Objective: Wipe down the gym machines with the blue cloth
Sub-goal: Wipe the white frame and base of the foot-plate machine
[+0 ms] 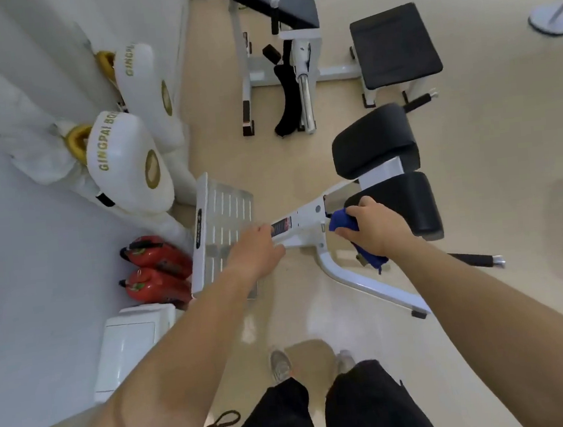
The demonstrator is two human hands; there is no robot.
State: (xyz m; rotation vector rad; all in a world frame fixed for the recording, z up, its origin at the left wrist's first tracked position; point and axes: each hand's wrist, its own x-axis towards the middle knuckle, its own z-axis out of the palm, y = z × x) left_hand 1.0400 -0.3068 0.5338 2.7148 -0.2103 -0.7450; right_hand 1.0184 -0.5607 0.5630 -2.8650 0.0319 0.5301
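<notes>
- Black trousers (341, 409) nearest. Grey shoes (281, 365) are half hidden by the knees, on the near side of the white steel machine frame (303, 220).
- Left hand (259, 249) clasps the frame's beam at its label. Thumb under, fingers over, tips hard to make out.
- Right hand (376, 228) is clenched round the bunched blue cloth (342, 223), which is pressed against the frame's joint. A loose tail hangs below the wrist.
- Black-grip handle bar (474, 259), right of the frame, is partly covered by the right forearm.
- Perforated metal footplate (222, 218), at the frame's left end, has its near corner hidden by the left forearm.
- Two red fire extinguishers (158, 258) lie left of the frame.
- Black padded rollers (374, 140) stand just beyond the frame.
- White padded dummies with gold lettering (129, 158) are far left.
- Black flat bench (395, 46) is farthest, and the machine beside it is cut off by the picture's top edge.
</notes>
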